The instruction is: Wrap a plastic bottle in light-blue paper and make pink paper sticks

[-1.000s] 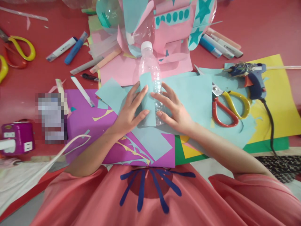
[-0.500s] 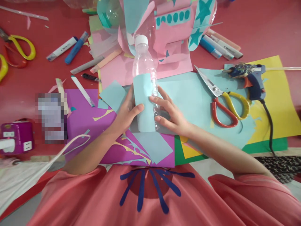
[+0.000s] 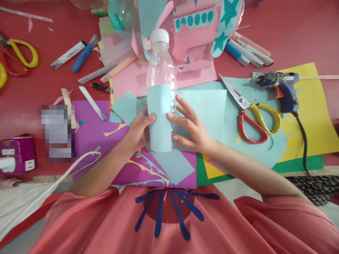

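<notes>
A clear plastic bottle point(image 3: 161, 65) with a white cap stands or leans in the middle, its cap end away from me. A light blue paper piece point(image 3: 159, 120) covers the front of its lower part. My left hand point(image 3: 139, 130) wraps the bottle's left side, thumb on the paper's edge. On the right side, my right hand point(image 3: 193, 127) touches the paper's edge and the bottle with bent, spread fingertips. Light blue sheets point(image 3: 209, 109) lie under and beside the hands.
Scissors point(image 3: 249, 106) and a glue gun point(image 3: 288, 91) lie at right. Markers point(image 3: 84, 53) and a cutter point(image 3: 100, 87) are at left, near a phone point(image 3: 57, 130) and a purple power adapter point(image 3: 18, 153). A decorated pink paper craft point(image 3: 196, 38) stands behind.
The bottle has shifted slightly left and its cap appears nearer and larger. Both hands have moved a little left with it, and more of the light blue sheet shows at right.
</notes>
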`<state>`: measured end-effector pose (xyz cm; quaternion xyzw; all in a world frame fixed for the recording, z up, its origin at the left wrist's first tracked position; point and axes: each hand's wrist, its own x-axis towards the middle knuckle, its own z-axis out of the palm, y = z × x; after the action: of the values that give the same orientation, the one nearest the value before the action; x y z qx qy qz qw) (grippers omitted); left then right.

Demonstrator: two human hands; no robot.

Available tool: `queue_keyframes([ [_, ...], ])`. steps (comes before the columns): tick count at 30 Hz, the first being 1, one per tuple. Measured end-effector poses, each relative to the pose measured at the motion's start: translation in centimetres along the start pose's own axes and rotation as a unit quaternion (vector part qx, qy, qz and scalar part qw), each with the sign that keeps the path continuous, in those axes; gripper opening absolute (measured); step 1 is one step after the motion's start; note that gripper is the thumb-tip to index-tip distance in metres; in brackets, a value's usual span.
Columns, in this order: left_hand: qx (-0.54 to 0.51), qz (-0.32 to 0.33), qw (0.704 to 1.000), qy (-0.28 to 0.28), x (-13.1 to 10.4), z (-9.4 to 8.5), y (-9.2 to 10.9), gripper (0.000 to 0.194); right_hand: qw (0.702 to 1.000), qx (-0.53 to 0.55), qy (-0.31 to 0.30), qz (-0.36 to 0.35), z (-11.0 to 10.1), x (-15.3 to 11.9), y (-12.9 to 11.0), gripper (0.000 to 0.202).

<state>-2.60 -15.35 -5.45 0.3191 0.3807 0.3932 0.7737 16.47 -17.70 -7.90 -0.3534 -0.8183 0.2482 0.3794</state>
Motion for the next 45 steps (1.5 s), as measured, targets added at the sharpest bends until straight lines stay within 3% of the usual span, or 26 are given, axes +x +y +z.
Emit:
queue_keyframes([
  [8,-0.027,-0.034,0.999,0.001,-0.1,0.0,0.1,0.041,0.998,-0.043,0.032,-0.033,-0.2,0.1,-0.5,0.057],
  [12,-0.033,-0.037,0.999,0.005,-0.1,0.1,-0.1,0.048,0.997,-0.061,0.009,-0.052,-0.7,0.1,-0.6,0.058],
  [15,-0.031,-0.045,0.998,0.008,-0.1,0.0,-0.2,0.048,0.997,-0.059,-0.009,-0.045,-0.9,0.1,-0.6,0.062],
  [20,-0.048,-0.086,0.995,0.012,0.3,-0.1,0.3,0.039,0.998,-0.052,0.025,-0.04,-0.7,0.1,-0.5,0.066],
  [24,-0.048,-0.116,0.991,0.037,0.6,-0.3,0.5,0.046,0.999,-0.03,0.012,-0.021,-0.7,0.1,-0.4,0.064],
  [36,-0.013,-0.057,0.998,0.021,0.5,-0.7,0.0,0.049,1.0,-0.019,0.005,-0.023,-0.9,0.1,-0.5,0.06],
  [41,-0.023,-0.063,0.998,0.011,0.4,-1.2,-0.1,0.054,0.999,-0.038,-0.018,-0.003,-1.0,0.1,-0.5,0.059],
  [45,-0.017,-0.085,0.996,-0.003,0.3,-1.8,-0.2,0.057,0.999,-0.046,-0.003,-0.023,-0.9,0.1,-0.3,0.059],
])
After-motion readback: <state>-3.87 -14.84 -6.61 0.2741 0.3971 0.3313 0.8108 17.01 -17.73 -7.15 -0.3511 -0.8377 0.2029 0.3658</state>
